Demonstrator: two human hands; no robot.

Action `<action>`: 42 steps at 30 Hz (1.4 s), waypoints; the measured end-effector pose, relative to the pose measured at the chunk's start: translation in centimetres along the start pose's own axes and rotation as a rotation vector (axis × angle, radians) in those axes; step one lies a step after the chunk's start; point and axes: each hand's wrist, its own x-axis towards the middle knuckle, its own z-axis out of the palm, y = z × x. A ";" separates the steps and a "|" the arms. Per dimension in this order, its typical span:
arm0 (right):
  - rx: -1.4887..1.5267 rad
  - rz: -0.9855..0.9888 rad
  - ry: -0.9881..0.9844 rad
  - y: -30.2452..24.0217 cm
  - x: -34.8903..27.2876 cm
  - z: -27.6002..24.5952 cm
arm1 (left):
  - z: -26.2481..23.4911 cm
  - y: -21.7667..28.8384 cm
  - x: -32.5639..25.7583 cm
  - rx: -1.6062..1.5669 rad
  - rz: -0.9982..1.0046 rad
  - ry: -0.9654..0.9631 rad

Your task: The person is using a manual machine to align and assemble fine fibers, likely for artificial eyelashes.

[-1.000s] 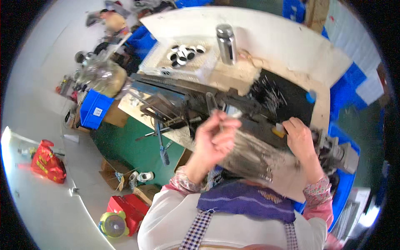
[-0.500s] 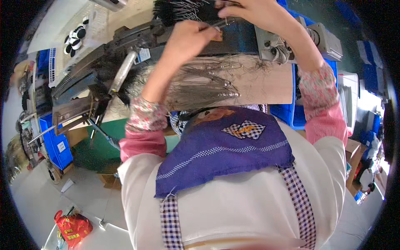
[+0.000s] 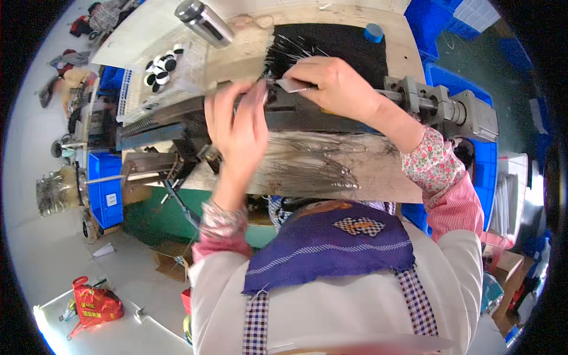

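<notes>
Now both hands have come together at the machine: right hand [image 3: 331, 83] pinches a small flat metal piece [image 3: 291, 86], left hand [image 3: 239, 127] grips thin wires [image 3: 307, 160] beside it

A small flat grey metal piece [image 3: 293, 86] lies level at the dark machine's top edge, pinched by the right hand [image 3: 331, 83]. Thin wire pins [image 3: 296, 50] fan loosely across the black mat just behind it.
</notes>
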 end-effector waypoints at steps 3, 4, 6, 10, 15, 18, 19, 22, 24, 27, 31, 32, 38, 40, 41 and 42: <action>0.081 0.069 -0.040 0.9 0.7 1.7 | -1.0 3.9 -6.4 -0.541 -0.623 -0.199; 0.066 0.090 -0.071 0.8 1.3 1.9 | 0.5 4.1 -11.0 -0.904 -1.127 -0.292; 0.041 0.160 -0.127 1.2 1.5 2.1 | 0.2 3.4 -8.8 -1.815 -1.801 -0.224; 0.048 0.242 -0.184 1.2 1.8 1.7 | -1.7 -1.8 -3.9 -2.703 -1.637 0.010; 0.011 0.220 -0.195 1.5 1.5 2.2 | -3.6 -0.1 -0.7 -2.701 -1.775 0.119; -0.015 0.212 -0.195 1.4 1.3 2.1 | -2.3 0.6 -2.4 -2.295 -1.617 -0.111; 0.000 0.194 -0.213 1.3 1.6 2.2 | -1.9 3.0 -2.5 -1.464 -1.484 -0.477; -0.008 0.207 -0.258 1.0 1.7 2.1 | 2.7 2.4 -9.5 -0.528 -0.774 -0.430; -0.070 0.178 -0.238 0.6 1.4 2.0 | 2.4 2.4 -9.3 -0.565 -0.805 -0.492; -0.203 0.061 -0.106 -2.0 0.1 1.6 | -1.2 1.4 -8.7 -0.546 -0.698 -0.552; -0.092 0.193 -0.281 -4.6 -6.9 1.1 | -9.5 -3.0 -17.0 0.278 -0.679 0.190; -0.173 0.262 -0.246 -3.5 -8.0 1.5 | -13.0 -4.3 -17.0 0.548 -0.716 0.109; -0.400 0.479 -0.147 2.2 -7.7 4.3 | -13.3 -4.0 -21.2 0.082 -1.311 0.097; -0.435 0.494 -0.166 4.3 -9.2 4.9 | -9.7 -1.2 -18.6 0.451 -0.798 -0.048; -0.438 0.500 -0.156 4.5 -9.2 5.1 | -9.0 -0.2 -16.9 0.509 -0.644 -0.023; -0.408 0.547 -0.160 4.4 -9.2 5.2 | -7.8 -0.2 -16.7 0.246 -0.785 0.101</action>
